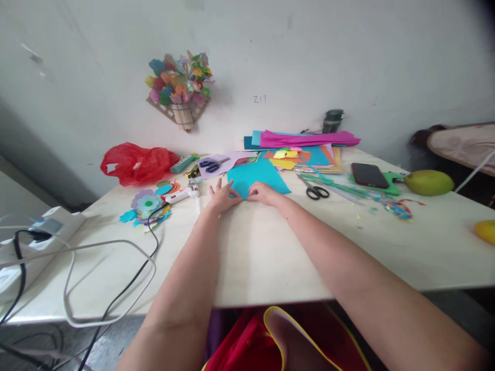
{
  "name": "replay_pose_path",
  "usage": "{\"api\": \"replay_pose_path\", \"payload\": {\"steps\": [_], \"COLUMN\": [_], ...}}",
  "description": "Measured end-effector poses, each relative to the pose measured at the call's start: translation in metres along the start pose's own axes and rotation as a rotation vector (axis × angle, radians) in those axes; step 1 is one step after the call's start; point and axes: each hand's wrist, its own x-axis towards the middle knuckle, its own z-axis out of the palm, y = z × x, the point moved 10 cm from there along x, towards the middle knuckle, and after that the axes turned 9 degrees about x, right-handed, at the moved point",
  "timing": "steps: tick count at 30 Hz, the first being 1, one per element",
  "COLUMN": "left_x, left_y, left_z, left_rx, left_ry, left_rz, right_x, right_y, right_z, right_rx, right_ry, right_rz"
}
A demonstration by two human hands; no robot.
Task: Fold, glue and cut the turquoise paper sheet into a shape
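A sheet of bright blue paper [259,175] lies flat on the table, its near edge between my two hands. My left hand [223,197] is at the near left corner, with thumb and forefinger closed on the edge and the other fingers raised apart. Beside it, my right hand [263,194] pinches the same edge a little further right, with its fingers curled. The fingertips partly hide the edge. Black-handled scissors [317,192] lie to the right of the sheet, and a white glue gun [180,195] lies to the left of my left hand.
Paper flowers [146,204], a red plastic bag [137,162] and purple-handled scissors [211,165] are at the left. Coloured paper [309,139] is stacked at the back. Green strips [344,188], a phone [369,175] and a mango [428,183] lie right. Cables [150,260] cross the front left.
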Motion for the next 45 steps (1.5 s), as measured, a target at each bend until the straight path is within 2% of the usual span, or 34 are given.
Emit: {"api": "replay_pose_path", "payload": {"steps": [4, 10, 17, 24, 31, 38, 45], "left_x": [0.000, -0.001, -0.003, -0.007, -0.007, -0.008, -0.006], "left_y": [-0.010, -0.011, -0.028, -0.022, -0.032, -0.032, -0.033], "left_z": [0.001, 0.002, 0.002, -0.001, -0.001, 0.000, 0.002], "left_rx": [-0.006, -0.021, -0.045, -0.054, -0.079, -0.086, -0.040], "left_ry": [0.005, 0.008, 0.004, -0.037, -0.023, -0.035, -0.034], "left_rz": [-0.017, -0.003, -0.060, -0.060, -0.079, -0.056, -0.038], "right_x": [0.001, 0.003, 0.004, 0.006, 0.008, 0.005, 0.007], "right_y": [0.000, -0.009, -0.008, -0.016, -0.016, -0.030, -0.026], "right_z": [0.002, 0.007, 0.010, 0.016, 0.019, 0.022, 0.025], "right_rx": [0.012, 0.008, 0.007, 0.000, -0.018, -0.028, -0.040], "right_ry": [0.000, 0.029, 0.010, 0.041, 0.029, 0.056, 0.014], "right_rz": [0.008, -0.049, -0.029, -0.073, -0.062, -0.126, -0.083]}}
